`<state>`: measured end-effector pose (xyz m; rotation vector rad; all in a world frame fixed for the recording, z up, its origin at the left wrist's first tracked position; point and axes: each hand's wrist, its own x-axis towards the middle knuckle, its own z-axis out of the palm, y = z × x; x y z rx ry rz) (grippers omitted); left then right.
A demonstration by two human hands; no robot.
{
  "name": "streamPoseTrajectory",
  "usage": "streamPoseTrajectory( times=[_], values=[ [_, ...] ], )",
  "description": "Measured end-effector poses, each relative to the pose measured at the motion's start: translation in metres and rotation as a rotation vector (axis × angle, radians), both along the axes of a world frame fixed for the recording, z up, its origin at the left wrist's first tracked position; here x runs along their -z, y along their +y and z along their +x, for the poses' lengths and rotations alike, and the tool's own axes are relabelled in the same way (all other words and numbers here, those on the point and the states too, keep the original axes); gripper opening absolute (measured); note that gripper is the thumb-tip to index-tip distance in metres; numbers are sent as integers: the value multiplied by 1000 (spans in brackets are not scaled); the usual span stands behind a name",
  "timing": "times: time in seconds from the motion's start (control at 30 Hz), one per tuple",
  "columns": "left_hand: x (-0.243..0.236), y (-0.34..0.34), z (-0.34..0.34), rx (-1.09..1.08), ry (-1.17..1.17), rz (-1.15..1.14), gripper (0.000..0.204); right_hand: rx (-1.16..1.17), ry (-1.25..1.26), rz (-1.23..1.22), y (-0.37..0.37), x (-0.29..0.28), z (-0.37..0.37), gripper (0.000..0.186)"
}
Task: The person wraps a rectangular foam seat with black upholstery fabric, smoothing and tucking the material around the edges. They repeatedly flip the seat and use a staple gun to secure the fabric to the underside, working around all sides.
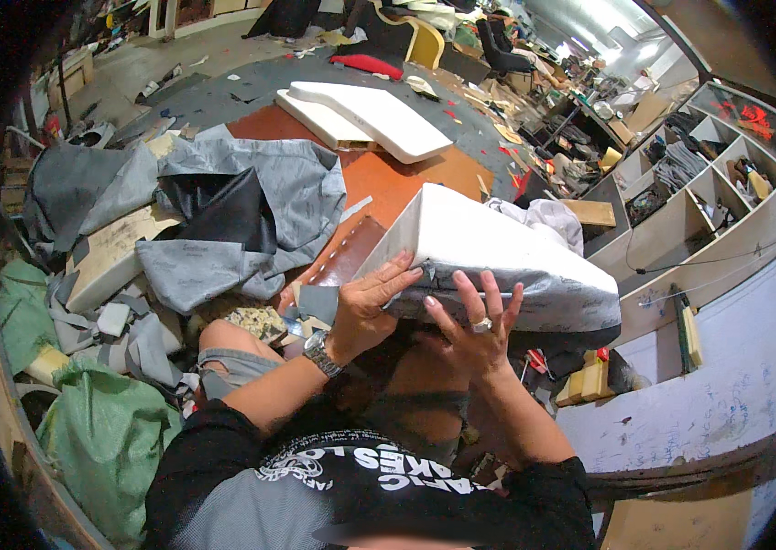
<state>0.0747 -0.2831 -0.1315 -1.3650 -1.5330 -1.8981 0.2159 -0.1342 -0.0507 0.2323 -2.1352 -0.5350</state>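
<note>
A white foam cushion block (489, 234) is tilted in front of me, with a grey printed fabric cover (535, 307) wrapped along its near side. My left hand (368, 298), a watch on its wrist, is at the cushion's left corner, its fingers together and pressed on the fabric's edge against the foam. To its right, my right hand (478, 328) is spread over the grey fabric, fingers apart and fingertips touching it; a ring shows on one finger. The cushion hides its own underside and part of my lap.
Two white foam pieces (370, 117) lie on brown sheet material (264, 128) ahead. Grey fabric (301, 183) is heaped over foam at the left, near a green sack (109, 440). A compartmented shelf (686, 206) stands at the right. Scraps litter the floor.
</note>
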Motion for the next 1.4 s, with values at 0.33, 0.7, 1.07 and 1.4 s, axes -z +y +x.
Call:
streamPoseTrajectory(
  times=[0.33, 0.7, 1.07, 1.4],
  values=[
    [-23, -20, -18, 182, -129, -78, 36, 25, -493, -83, 26, -81, -13, 62],
    [-42, -28, -39, 291, -179, -139, 18, 142, -729, -239, 24, -101, -38, 65],
    [-53, 39, -68, 155, -127, 120, 12, 260, -657, -439, 30, -107, -58, 46],
    [-57, 67, -65, 149, -533, 13, 18, 347, -552, -596, 35, -86, -74, 27]
  ],
)
